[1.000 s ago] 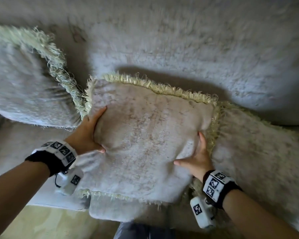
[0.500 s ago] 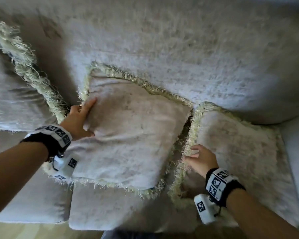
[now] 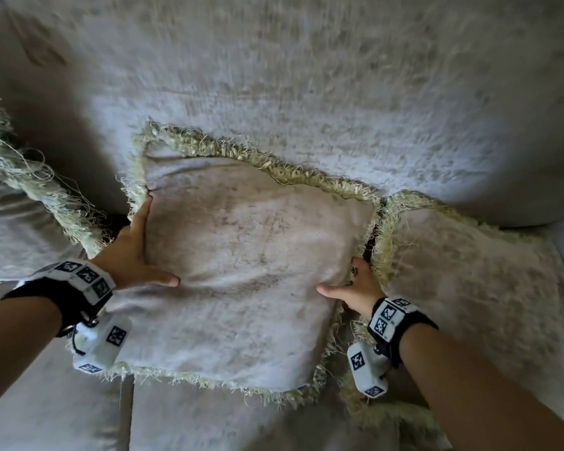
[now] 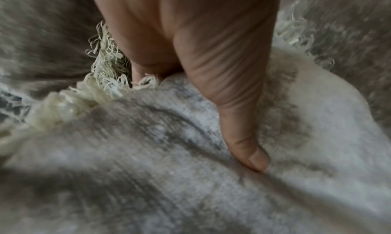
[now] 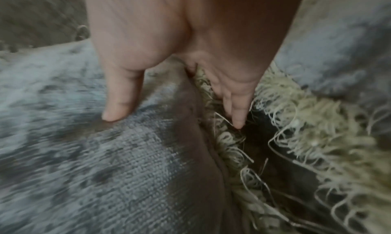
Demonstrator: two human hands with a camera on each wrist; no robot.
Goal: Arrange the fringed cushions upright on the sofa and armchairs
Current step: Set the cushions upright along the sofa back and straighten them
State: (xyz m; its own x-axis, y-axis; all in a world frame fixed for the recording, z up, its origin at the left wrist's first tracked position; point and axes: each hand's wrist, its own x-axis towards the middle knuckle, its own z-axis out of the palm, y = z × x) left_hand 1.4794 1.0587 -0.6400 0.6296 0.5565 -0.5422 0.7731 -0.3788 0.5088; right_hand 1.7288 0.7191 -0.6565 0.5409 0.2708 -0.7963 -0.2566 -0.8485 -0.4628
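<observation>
Left hand [image 3: 129, 255]: grips cushion [image 3: 248, 265] at 9 o'clock, thumb dug in | Right hand [image 3: 355, 288]: pinches 3 o'clock edge | Cushion: leaning on sofa [image 3: 306, 92] back, centre | Advice: push base rearward evenly, keep fringe untucked, clear neighbour [image 3: 469, 281].

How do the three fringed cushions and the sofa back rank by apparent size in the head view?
1. Sofa back.
2. Middle cushion.
3. Right cushion, partly behind the right forearm.
Left cushion: cut off by the frame, so unranked.
</observation>
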